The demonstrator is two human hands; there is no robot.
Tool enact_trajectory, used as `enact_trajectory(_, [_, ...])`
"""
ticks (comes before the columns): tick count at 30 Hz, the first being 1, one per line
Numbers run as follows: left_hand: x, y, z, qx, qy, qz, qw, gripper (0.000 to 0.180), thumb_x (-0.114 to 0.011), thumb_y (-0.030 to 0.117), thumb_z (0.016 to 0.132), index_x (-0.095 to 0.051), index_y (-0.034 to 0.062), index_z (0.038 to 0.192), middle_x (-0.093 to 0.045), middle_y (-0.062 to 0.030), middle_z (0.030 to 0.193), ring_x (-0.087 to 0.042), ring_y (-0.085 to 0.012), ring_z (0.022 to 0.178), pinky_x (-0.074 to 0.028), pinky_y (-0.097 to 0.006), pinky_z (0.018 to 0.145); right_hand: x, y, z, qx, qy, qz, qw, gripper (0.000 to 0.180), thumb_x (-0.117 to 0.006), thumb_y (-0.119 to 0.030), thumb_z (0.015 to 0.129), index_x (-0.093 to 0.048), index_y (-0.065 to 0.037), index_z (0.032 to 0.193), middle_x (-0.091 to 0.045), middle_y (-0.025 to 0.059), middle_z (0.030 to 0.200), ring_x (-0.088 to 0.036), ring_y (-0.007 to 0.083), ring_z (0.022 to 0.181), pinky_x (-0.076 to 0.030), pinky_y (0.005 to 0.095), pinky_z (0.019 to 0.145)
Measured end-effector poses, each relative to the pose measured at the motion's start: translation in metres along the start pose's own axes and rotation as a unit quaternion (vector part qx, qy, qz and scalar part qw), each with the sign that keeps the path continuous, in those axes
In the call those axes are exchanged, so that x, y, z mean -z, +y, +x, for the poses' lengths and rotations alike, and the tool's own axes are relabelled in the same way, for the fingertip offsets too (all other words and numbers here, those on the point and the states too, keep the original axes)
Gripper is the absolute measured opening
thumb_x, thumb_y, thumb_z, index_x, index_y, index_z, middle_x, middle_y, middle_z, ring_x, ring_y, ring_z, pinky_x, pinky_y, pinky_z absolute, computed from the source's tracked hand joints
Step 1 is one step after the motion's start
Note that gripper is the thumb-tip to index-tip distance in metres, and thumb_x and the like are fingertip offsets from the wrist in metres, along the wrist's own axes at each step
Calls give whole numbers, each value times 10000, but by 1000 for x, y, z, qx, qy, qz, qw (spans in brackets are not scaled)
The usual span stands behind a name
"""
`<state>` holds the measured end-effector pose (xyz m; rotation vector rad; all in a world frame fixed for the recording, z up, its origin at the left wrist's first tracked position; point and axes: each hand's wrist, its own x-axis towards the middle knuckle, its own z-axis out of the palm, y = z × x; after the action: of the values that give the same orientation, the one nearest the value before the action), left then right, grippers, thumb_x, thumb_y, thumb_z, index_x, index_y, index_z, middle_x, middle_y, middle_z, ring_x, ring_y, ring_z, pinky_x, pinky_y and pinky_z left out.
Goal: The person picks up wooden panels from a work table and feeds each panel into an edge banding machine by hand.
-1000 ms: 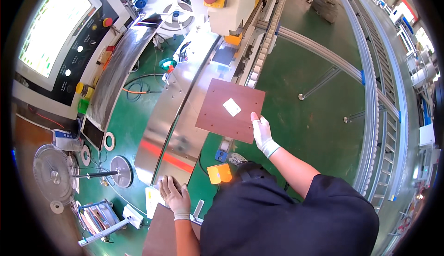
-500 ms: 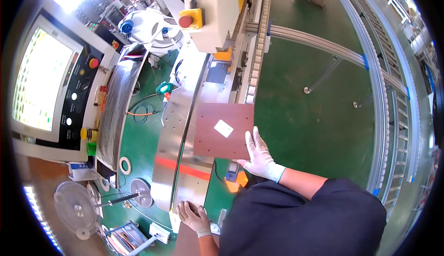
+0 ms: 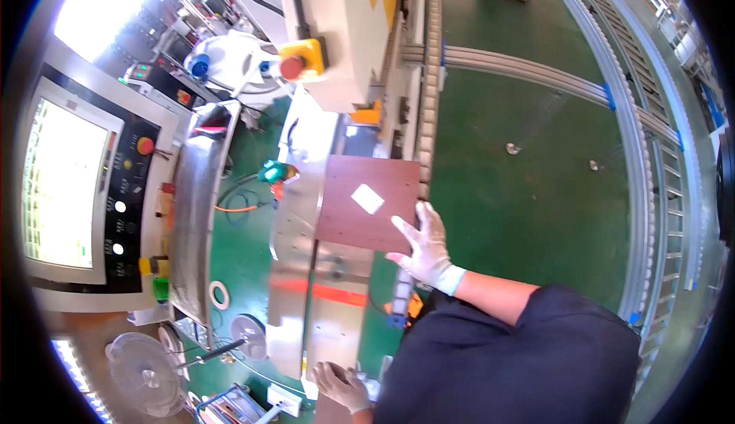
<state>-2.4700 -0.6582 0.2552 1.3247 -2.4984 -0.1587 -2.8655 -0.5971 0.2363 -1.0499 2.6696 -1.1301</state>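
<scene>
A flat brown panel [image 3: 344,221] with small holes and a white label [image 3: 367,199] lies across the long metal bed [image 3: 334,332]. My right hand [image 3: 430,252], in a white glove, is at the panel's near right corner. Its fingers are spread: one rests over the top face, another lies along the right edge, and the thumb is by the near edge. My left hand [image 3: 342,387], gloved too, is at the near end of the bed with its fingers curled together. Beneath it shows part of a second brown panel [image 3: 331,410]; what those fingers grip is hidden.
Beyond the panel stands a machine head [image 3: 337,33] with a red stop button [image 3: 292,67]. On the left are a control screen [image 3: 65,186] and a clear reel [image 3: 145,374]. A roller conveyor [image 3: 647,194] runs along the right.
The labelled panel has slid farther along the bed, toward the machine head. My right hand has followed, one finger now over its top face. My view has shifted a little.
</scene>
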Motion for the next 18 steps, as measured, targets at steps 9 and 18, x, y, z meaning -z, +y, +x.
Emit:
enact_trajectory(9, [-2,-9,-3,22,-30,42,998,627,-538,515,1011,-570,5,1374,-557,-274,1423,-484,-482,1354,-365,-613,1127,9,30,54,28,16,-48,998,771,-876,-430,755,-610,-160,1427,-293,318,1591,-293,498,1475,-253,549,1216])
enact_trajectory(18, [-2,-15,-6,44,-37,50,997,578,-568,459,992,-580,19,1366,-581,-244,1405,-502,-461,1344,-380,-611,1099,19,68,144,21,11,-129,991,730,-733,-474,896,-507,-164,1517,-239,371,1614,-242,516,1512,-247,548,1231])
